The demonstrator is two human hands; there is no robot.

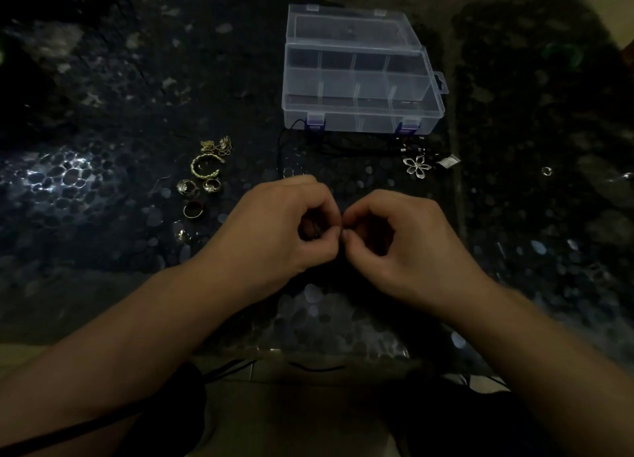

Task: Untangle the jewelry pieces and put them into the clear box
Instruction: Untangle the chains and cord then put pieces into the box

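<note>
Over on the left of the dark pebble-patterned table [103, 182], the gold pieces lay in a loose cluster: one tangled chain [216, 145], one open twisted bangle [205, 170] just below it, two stone-set rings [199, 186] side by side, and one plain ring [194, 210] nearer the person. Five gold pieces, all apart from the hands.

Centre stage, the left hand [284, 227] and the right hand [398, 240] met fingertip to fingertip, both with fingers curled and thumbs pinching in. Whatever sat between them was too small and dark to make out. A thin black cord [291, 137] trailed from the box's front toward the hands.

Behind them stood one clear box [360, 76], lid up, its compartments showing nothing inside, near the table's far middle.

To the right, one silver flower pendant [417, 165] lay below the box's front corner, and one small silver ring [547, 171] lay well apart, alone, with bare tabletop around it out to the right edge.
</note>
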